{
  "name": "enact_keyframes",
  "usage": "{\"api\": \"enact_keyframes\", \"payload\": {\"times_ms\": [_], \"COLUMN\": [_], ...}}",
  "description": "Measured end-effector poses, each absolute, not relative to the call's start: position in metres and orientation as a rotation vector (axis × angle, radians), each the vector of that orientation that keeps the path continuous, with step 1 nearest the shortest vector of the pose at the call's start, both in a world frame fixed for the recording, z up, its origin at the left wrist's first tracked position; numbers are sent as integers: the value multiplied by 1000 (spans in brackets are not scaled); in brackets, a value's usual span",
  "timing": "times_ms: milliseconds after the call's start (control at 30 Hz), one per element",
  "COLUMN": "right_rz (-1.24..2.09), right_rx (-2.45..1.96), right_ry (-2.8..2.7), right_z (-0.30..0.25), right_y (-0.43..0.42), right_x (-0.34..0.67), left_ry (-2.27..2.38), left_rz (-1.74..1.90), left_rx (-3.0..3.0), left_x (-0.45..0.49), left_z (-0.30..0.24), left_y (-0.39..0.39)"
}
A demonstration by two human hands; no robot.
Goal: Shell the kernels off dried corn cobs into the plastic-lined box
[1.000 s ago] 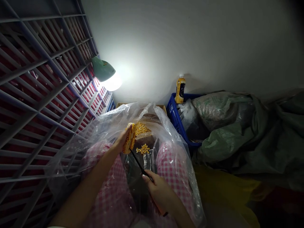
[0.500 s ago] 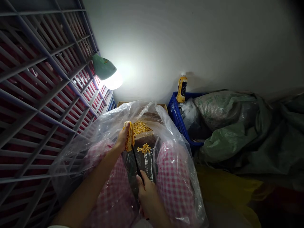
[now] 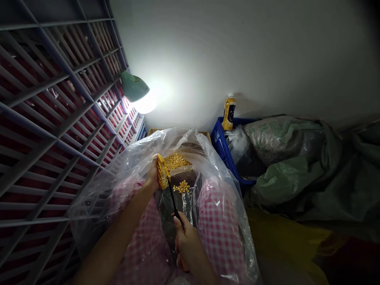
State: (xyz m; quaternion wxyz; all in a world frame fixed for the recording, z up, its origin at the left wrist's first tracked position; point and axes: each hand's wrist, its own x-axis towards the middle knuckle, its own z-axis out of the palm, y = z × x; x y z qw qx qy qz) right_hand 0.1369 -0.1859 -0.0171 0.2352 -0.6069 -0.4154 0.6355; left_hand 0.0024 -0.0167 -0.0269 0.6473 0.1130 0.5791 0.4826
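My left hand [image 3: 153, 178] is closed around a yellow corn cob [image 3: 162, 171], held upright over a clear plastic sheet [image 3: 124, 166] spread across my lap. My right hand [image 3: 185, 241] grips the handle of a thin dark tool [image 3: 173, 202], a blade or rod; its tip touches the lower end of the cob. Loose corn kernels [image 3: 181, 187] lie on the plastic just beyond the cob. A larger heap of kernels [image 3: 175, 160] sits in a cardboard box behind. My knees in pink checked fabric [image 3: 218, 221] show under the plastic.
A grey metal rack [image 3: 50, 118] with red items fills the left. A green lamp [image 3: 134, 87] shines on the wall. A blue crate [image 3: 221, 146] with a yellow bottle [image 3: 229, 112] on its rim stands behind; green sacks [image 3: 291, 166] pile to the right.
My right hand swung left and nearer, bringing the tool steeper under the cob. My left hand turned the cob slightly. The view shifted a little to the right.
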Motion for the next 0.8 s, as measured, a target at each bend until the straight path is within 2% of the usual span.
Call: {"api": "enact_keyframes", "payload": {"times_ms": [300, 800], "right_rz": [1841, 1868], "right_rx": [-1701, -1671], "right_ry": [-1225, -1093], "right_z": [7, -5], "right_y": [-174, -176], "right_x": [166, 164], "left_ry": [1344, 1357], "left_rz": [1065, 1077], "left_rx": [336, 365], "left_x": [7, 8], "left_z": [-24, -33], "left_y": [-16, -12]}}
